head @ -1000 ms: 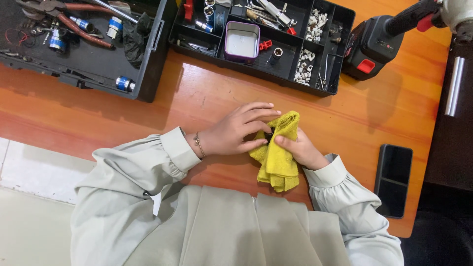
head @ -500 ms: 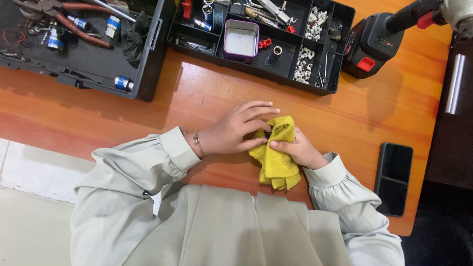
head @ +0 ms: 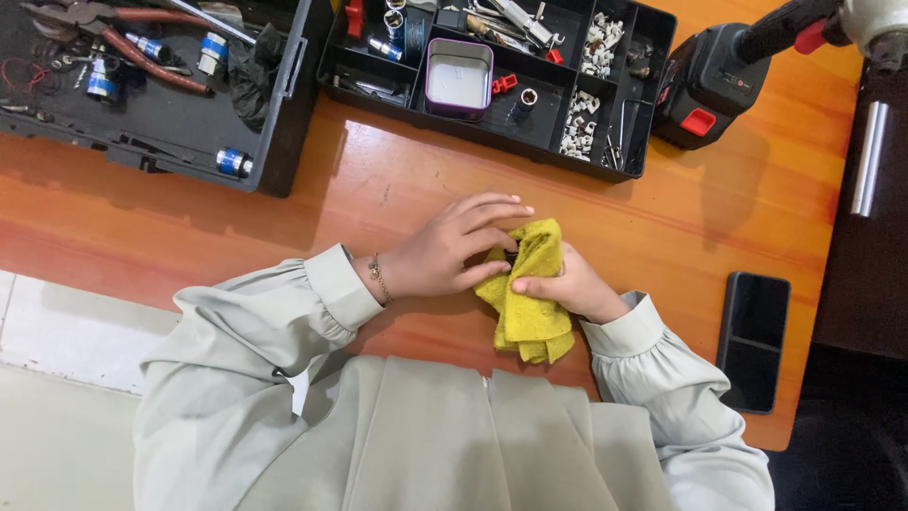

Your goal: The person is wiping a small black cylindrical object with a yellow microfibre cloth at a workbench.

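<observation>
The left hand (head: 445, 254) is laid palm down, its fingers stretched to the right and closed lightly about a small dark object (head: 512, 256), of which only a sliver is seen between the fingertips and the cloth. The right hand (head: 567, 286) is set just beside it, thumb and fingers pinched together on a yellow cloth (head: 527, 298) that is pressed against the same dark piece. The object is thus held between the two hands, at the tips of the left fingers and just above the right thumb; neither hand can be called nearer, since both are touching it or the cloth around it. Its shape and long axis cannot be told, too little being shown. The cloth is bunched around the object at its upper end and hangs down toward the body, its folded end resting on the orange wooden table (head: 397, 199).

Further out, a black compartment tray (head: 624, 161) of small parts and a black toolbox (head: 284, 142) are set along the far edge. A cordless power tool (head: 709, 90) lies to the right, and a dark phone (head: 754, 341) lies face up, well apart from the right sleeve.
</observation>
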